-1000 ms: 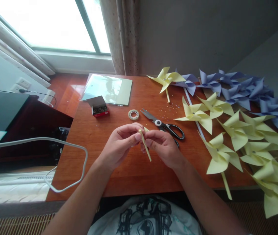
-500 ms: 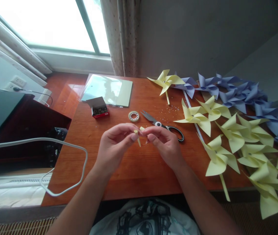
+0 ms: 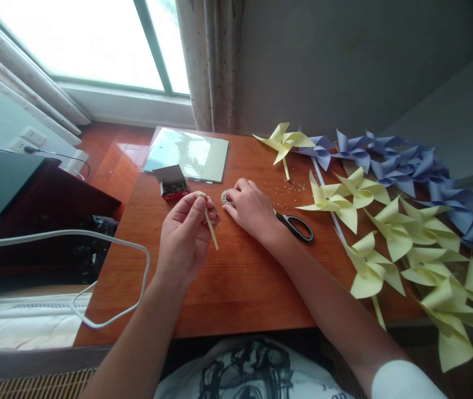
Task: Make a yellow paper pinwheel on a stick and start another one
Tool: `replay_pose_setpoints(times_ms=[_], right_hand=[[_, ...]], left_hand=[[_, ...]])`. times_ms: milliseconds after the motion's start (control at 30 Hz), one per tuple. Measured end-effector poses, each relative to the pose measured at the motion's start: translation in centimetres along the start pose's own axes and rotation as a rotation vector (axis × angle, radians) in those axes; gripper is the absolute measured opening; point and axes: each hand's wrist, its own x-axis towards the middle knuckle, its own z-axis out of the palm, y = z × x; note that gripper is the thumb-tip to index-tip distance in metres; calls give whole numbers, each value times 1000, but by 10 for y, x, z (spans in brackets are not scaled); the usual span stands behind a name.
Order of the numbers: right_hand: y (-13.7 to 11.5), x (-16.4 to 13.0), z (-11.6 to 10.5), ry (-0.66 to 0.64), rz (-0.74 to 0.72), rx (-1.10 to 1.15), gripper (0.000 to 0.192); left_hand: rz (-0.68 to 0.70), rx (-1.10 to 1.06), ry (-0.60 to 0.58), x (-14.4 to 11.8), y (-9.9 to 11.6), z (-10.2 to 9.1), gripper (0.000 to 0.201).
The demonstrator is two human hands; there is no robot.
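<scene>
Plainly, taking the middle of the brown table (image 3: 244,299) as the dial, the lettering is staying out of reach: the small red box (image 3: 176,195) at ten o'clock is bearing pale marks too tiny to read, and the white shirt (image 3: 244,371) at six is showing a black sketch-like print with a few unreadable characters near its right edge.

The table is showing a smooth, reddish wood grain. At eleven o'clock a glossy clear packet (image 3: 188,158) is lying flat and reflecting the window. The box is standing with its flap up, and small dark metallic pieces are filling it. At two o'clock yellow pinwheels (image 3: 331,200) of folded paper are spreading curled, pointed blades; beyond them, matte blue-violet pinwheels (image 3: 406,166) are crowding together. Fine paper crumbs (image 3: 292,187) are lying scattered around one o'clock. A white cable (image 3: 70,233) is looping over the edge at nine.

The left hand (image 3: 186,233) is pinching the top end of a slim, rolled yellow stick (image 3: 210,227) between thumb and forefinger, the free end pointing toward five o'clock. The right hand (image 3: 253,208), near twelve, is curling its fingers and thumb over the roll of tape (image 3: 224,198); whether they are gripping it, I cannot tell. Its wrist is partly covering the scissors (image 3: 285,218), whose black looped handle is showing toward three.
</scene>
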Motion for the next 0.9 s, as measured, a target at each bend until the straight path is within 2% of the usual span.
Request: replay_pose_setpoints(times_ms=[100, 233, 300, 400, 633, 767, 900], right_hand=[[3, 1, 0, 66, -13, 142, 13], [13, -18, -13, 172, 17, 709, 8], [17, -33, -21, 157, 82, 988, 13], [20, -54, -25, 47, 207, 1309, 24], [29, -75, -10, 135, 330, 1570, 28], [30, -75, -11, 92, 292, 1549, 29], [30, -76, -14, 113, 252, 1489, 27]], left_hand=[[-27, 5, 6, 0, -1, -1, 20], [-68, 21, -1, -1, -2, -1, 18], [-86, 44, -15, -3, -4, 1, 18], [-105, 100, -46, -6, -7, 4, 19], [-103, 247, -140, -11, -12, 8, 13], [-153, 245, -231, -11, -12, 8, 11], [-165, 222, -290, -11, -12, 6, 10]])
